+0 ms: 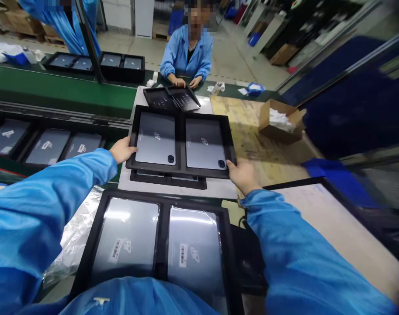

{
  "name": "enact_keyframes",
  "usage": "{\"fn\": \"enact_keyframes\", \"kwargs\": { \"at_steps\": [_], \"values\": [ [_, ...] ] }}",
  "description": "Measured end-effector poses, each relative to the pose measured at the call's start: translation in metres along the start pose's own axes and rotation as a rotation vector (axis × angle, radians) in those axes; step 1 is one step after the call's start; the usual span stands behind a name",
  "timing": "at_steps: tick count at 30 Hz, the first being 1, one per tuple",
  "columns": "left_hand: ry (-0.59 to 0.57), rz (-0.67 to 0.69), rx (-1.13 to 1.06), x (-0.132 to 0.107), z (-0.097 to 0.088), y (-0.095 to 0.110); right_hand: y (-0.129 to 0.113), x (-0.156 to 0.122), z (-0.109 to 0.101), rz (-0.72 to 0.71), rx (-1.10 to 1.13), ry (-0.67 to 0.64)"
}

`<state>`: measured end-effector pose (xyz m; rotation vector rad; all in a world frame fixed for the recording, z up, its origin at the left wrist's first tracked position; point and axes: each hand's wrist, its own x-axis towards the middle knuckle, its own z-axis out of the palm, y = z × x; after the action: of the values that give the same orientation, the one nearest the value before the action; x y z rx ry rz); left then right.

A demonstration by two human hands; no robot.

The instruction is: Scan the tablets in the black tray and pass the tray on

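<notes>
I hold a black tray [180,140] by its two ends, a little above another black tray [168,180] on the white surface. My left hand [122,150] grips its left edge and my right hand [241,175] grips its lower right corner. Two grey tablets lie back-up in it, a left tablet [156,138] and a right tablet [205,143], each with a camera at the lower right. Nearer me lies a second tray [163,236] with two wrapped grey tablets bearing barcode labels.
Across the bench a person in a blue coat handles dark trays [171,98]. A green conveyor [55,87] runs at left with more trays of tablets [48,146]. An open cardboard box [279,120] sits on the wooden bench at right. Clear plastic wrap [74,236] lies at left.
</notes>
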<state>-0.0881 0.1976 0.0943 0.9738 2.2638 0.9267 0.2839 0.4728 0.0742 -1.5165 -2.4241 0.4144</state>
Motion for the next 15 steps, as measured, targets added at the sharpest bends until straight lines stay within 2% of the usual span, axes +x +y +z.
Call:
{"fn": "enact_keyframes", "kwargs": {
  "at_steps": [3,7,10,15],
  "values": [
    [-0.108,-0.017,0.176,0.021,0.032,-0.036,0.013,-0.003,0.046,0.04,-0.032,-0.095],
    [-0.195,-0.111,0.225,0.019,0.072,-0.079,0.03,-0.031,0.094,0.117,-0.049,-0.21],
    [-0.193,-0.126,0.206,0.015,0.086,-0.098,0.039,-0.044,0.111,0.133,-0.05,-0.25],
    [-0.16,-0.127,0.079,0.018,0.091,-0.111,0.036,-0.039,0.115,0.135,-0.019,-0.296]
  ]
}}
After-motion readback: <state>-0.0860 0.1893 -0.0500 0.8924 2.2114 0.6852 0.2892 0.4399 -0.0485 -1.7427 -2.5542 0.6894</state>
